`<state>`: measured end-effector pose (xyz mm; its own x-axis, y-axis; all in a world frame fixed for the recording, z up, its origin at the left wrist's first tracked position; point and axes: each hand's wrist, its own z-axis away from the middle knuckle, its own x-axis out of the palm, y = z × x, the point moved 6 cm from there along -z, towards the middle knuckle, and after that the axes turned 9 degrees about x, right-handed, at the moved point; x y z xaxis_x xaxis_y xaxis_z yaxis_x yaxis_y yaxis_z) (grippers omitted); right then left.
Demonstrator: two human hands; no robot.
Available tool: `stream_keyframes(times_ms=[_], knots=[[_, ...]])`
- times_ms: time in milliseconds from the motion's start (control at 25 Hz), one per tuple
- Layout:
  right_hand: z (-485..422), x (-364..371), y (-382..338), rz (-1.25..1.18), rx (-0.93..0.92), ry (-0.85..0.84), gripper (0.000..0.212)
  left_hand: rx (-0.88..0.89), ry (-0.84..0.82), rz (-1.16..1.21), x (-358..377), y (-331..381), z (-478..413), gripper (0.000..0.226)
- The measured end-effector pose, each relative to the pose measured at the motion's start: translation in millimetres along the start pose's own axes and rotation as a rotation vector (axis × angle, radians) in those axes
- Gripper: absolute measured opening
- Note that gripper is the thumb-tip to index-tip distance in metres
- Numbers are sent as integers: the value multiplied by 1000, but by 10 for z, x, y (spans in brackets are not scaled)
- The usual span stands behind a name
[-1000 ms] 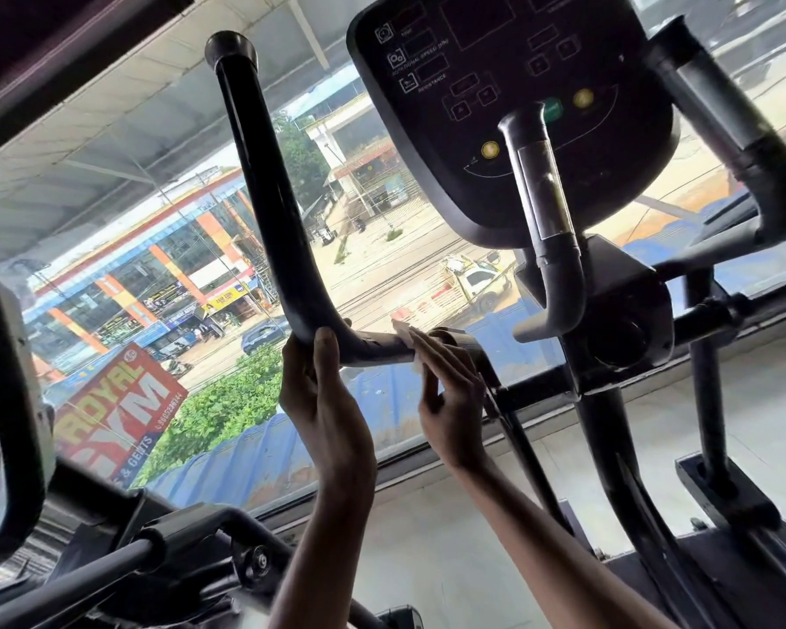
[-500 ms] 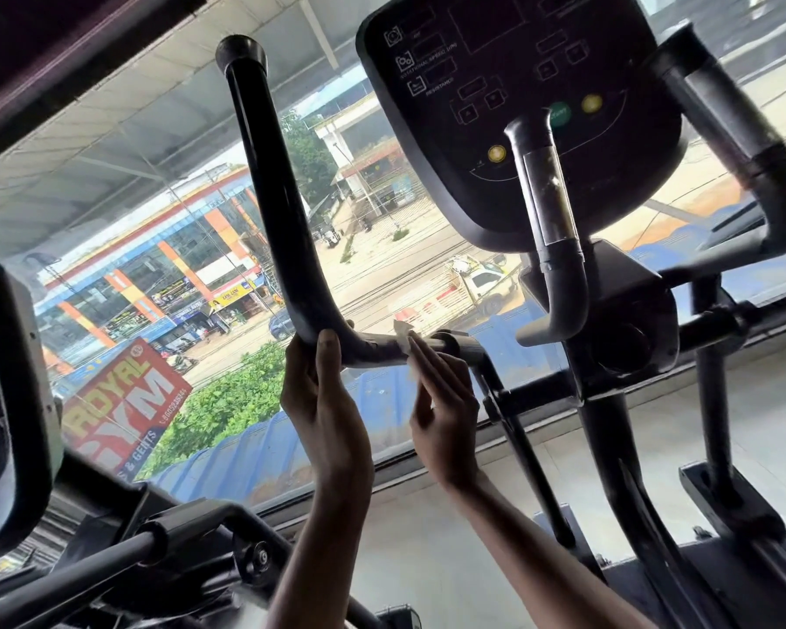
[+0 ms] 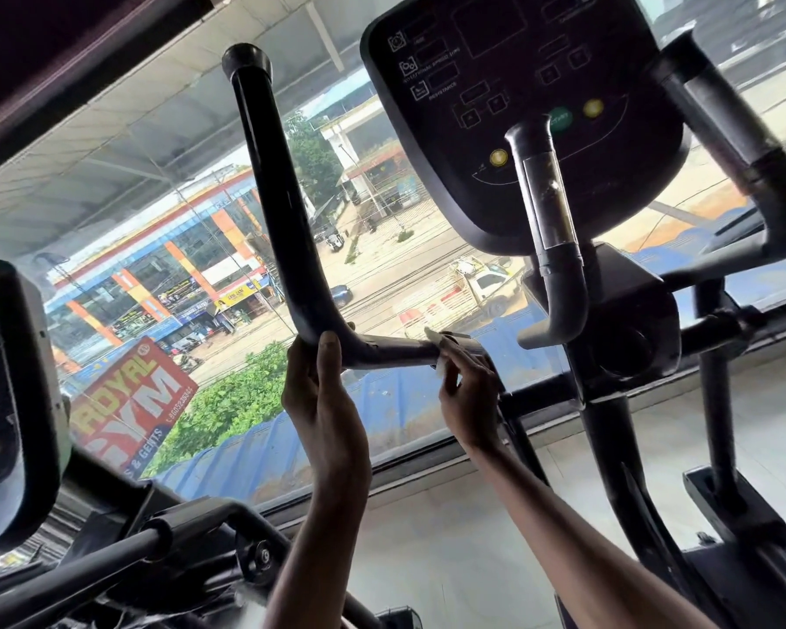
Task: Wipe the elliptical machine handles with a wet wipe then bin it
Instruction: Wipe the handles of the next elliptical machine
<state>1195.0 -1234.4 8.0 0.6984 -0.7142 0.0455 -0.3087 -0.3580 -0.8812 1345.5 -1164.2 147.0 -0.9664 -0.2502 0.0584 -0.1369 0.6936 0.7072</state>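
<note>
The elliptical's long black left handle (image 3: 273, 192) rises from a bend and runs right as a horizontal bar. My left hand (image 3: 323, 401) grips the handle at the bend from below. My right hand (image 3: 466, 392) holds a white wet wipe (image 3: 437, 351), pressed around the horizontal bar near its right end; only scraps of the wipe show above and below the bar. The right moving handle (image 3: 736, 143) stands at the upper right. A short fixed grip (image 3: 550, 220) curves in front of the console (image 3: 518, 106).
A large window (image 3: 178, 247) lies straight ahead behind the handles. The elliptical's black post (image 3: 609, 447) and frame fill the right side. A neighbouring machine's console (image 3: 14, 401) and bars (image 3: 110, 560) sit at the lower left. Pale floor (image 3: 450, 537) shows below.
My right hand has slid the wipe rightwards along the horizontal bar, away from my left hand. The view has shifted slightly; my left hand keeps its grip at the bend.
</note>
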Motion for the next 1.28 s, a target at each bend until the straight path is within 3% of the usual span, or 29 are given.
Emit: stream_keyframes(times_ms=[320, 400, 520, 720, 920, 1080, 1280], knots=[[348, -226, -1086, -254, -141, -57, 30, -29, -116, 30, -89, 70, -88, 21], [341, -249, -1087, -227, -196, -60, 31, -16, -92, 32, -76, 83, -71, 27], [236, -248, -915, -145, -157, -41, 36, 0, -62, -5, -85, 84, -48, 18], [388, -243, -1069, -218, -176, -15, 30, 2, -50, -41, -116, 61, -72, 15], [332, -235, -1020, -263, -60, -52, 30, -1, -62, -40, -144, 47, -75, 18], [352, -302, -1062, -302, -178, -145, 33, -18, -67, -41, -155, 23, -82, 23], [141, -389, -1191, -291, -163, -145, 27, -27, -96, -35, -158, 44, -86, 28]])
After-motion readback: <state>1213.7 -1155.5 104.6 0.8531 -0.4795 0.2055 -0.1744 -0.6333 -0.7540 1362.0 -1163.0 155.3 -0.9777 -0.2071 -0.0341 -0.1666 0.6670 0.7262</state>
